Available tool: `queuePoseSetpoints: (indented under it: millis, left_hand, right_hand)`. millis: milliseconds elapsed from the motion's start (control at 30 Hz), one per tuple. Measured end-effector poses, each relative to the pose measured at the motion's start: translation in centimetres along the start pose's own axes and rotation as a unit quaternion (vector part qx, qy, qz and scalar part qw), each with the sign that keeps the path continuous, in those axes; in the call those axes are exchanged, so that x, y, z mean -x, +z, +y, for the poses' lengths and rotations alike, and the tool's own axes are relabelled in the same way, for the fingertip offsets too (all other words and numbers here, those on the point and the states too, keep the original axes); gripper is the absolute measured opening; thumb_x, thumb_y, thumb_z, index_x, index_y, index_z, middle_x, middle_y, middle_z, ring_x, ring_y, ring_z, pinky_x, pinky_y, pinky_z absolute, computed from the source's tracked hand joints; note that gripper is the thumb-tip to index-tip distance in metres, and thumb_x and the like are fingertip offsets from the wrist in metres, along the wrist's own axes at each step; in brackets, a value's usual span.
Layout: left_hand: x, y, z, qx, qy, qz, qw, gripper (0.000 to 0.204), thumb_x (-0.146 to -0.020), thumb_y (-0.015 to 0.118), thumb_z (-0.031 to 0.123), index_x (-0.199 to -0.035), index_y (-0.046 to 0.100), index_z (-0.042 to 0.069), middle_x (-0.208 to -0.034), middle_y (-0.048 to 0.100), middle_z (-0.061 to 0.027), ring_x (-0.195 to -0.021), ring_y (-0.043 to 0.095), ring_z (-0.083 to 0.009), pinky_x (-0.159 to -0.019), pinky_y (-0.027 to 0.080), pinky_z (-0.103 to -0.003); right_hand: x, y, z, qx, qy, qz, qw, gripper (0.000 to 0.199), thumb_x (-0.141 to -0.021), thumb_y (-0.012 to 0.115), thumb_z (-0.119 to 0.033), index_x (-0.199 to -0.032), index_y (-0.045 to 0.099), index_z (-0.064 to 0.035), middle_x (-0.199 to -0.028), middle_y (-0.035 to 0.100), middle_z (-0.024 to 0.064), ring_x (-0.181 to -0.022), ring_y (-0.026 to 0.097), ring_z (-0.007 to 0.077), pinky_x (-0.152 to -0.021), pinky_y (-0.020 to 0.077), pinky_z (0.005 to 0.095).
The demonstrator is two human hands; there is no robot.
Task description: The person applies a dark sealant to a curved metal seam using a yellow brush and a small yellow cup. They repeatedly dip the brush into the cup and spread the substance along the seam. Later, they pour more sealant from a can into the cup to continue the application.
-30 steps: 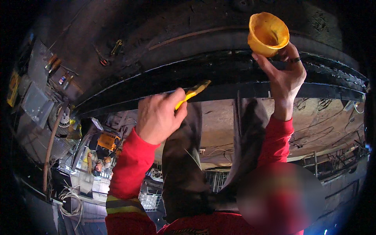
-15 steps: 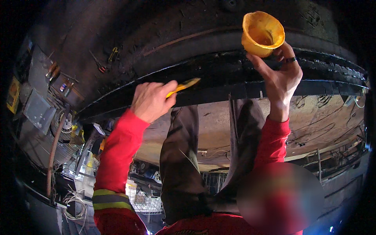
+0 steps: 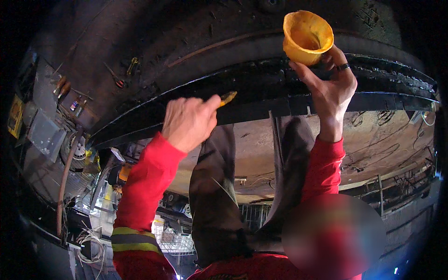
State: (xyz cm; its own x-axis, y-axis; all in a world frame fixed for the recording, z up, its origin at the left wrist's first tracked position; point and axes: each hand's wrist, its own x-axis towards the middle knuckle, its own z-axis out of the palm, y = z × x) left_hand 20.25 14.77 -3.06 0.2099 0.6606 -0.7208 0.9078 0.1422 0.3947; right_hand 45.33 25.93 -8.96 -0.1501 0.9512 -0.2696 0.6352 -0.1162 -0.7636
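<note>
My left hand (image 3: 188,122) is closed around a thin tool with a yellow handle (image 3: 228,98), its tip pointing at a wide black metal beam (image 3: 261,88). My right hand (image 3: 330,88), a dark ring on one finger, grips a yellow cup-shaped container (image 3: 305,36) by its base and holds it up near the top of the beam. Both sleeves are red, the left with a reflective band. What the container holds I cannot make out.
A dark dirty surface (image 3: 154,37) with pliers and small hand tools (image 3: 120,77) lies behind the beam. Grey boxes, a hose and cables (image 3: 65,163) crowd the left. Dark trouser legs (image 3: 219,196) stand between my arms over a brown floor (image 3: 373,140).
My left hand has moved left and lower along the beam with the yellow-handled tool. My right hand has lifted the yellow container slightly higher.
</note>
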Motion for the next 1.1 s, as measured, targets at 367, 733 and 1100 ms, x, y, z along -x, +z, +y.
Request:
queuePoseSetpoints:
  millis: [367,733,1100]
  left_hand:
    - [3.3,0.2,1.1,-0.008,-0.060,-0.008,0.998,0.016,-0.085,0.068,0.017,-0.090,0.056,0.009,-0.070,0.065,-0.0126,-0.066,0.065,-0.0364,-0.057,0.048,-0.047]
    - [2.7,0.0,4.5,0.006,-0.109,0.018,0.994,0.013,-0.087,0.064,0.018,-0.091,0.055,0.010,-0.069,0.065,-0.0148,-0.064,0.065,-0.0381,-0.055,0.048,-0.049]
    - [-0.3,0.0,3.4,0.026,-0.031,0.007,0.999,0.015,-0.084,0.067,0.016,-0.090,0.055,0.009,-0.068,0.062,-0.0122,-0.063,0.063,-0.0368,-0.053,0.046,-0.048]
  right_hand:
    - [-0.1,0.2,0.1,-0.026,-0.008,-0.005,1.000,0.065,-0.061,0.094,-0.026,-0.118,0.068,-0.0064,-0.109,0.069,0.0066,-0.089,0.062,0.0163,-0.082,0.0510,0.0299]
    - [-0.3,-0.8,0.3,-0.015,0.005,-0.001,1.000,0.064,-0.063,0.093,-0.026,-0.118,0.068,-0.0060,-0.108,0.069,0.0060,-0.089,0.061,0.0167,-0.083,0.0503,0.0296]
    - [-0.7,-1.9,0.6,-0.021,0.021,0.010,1.000,0.063,-0.063,0.093,-0.024,-0.117,0.069,-0.0049,-0.106,0.069,0.0060,-0.089,0.060,0.0163,-0.082,0.0501,0.0292]
